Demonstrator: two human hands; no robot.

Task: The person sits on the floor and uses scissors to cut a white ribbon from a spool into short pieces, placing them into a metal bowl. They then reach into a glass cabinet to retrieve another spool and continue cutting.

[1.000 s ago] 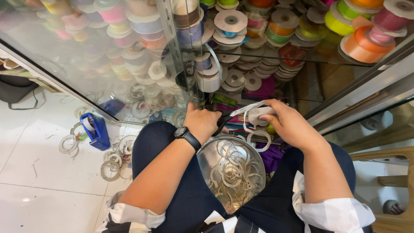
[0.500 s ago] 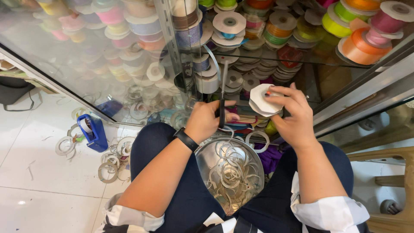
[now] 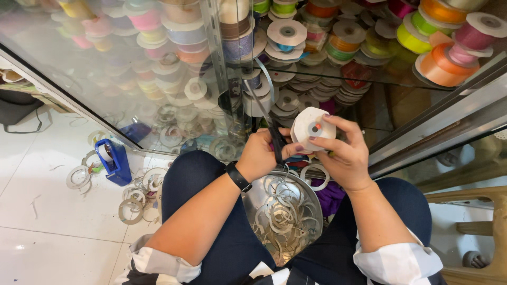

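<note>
White ribbon spool (image 3: 312, 128) clasped in right hand (image 3: 346, 155); left hand (image 3: 262, 155) closed on dark ribbon strand (image 3: 275, 138).

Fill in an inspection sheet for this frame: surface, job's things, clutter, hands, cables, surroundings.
Surface: white tiled floor, littered; the person sits with a metal bowl on the lap.
Job's things: white ribbon spool held at its rim; a dark ribbon strand runs up from the left hand; the bowl holds empty rings.
Clutter: blue tape dispenser and loose empty rings on the floor.
Hands: left hand closed on the strand, black watch on the wrist; right hand gripping the spool.
Cables: black cord on the floor at far left.
Surroundings: glass cabinet stacked with coloured ribbon spools; wooden stool at right.
</note>
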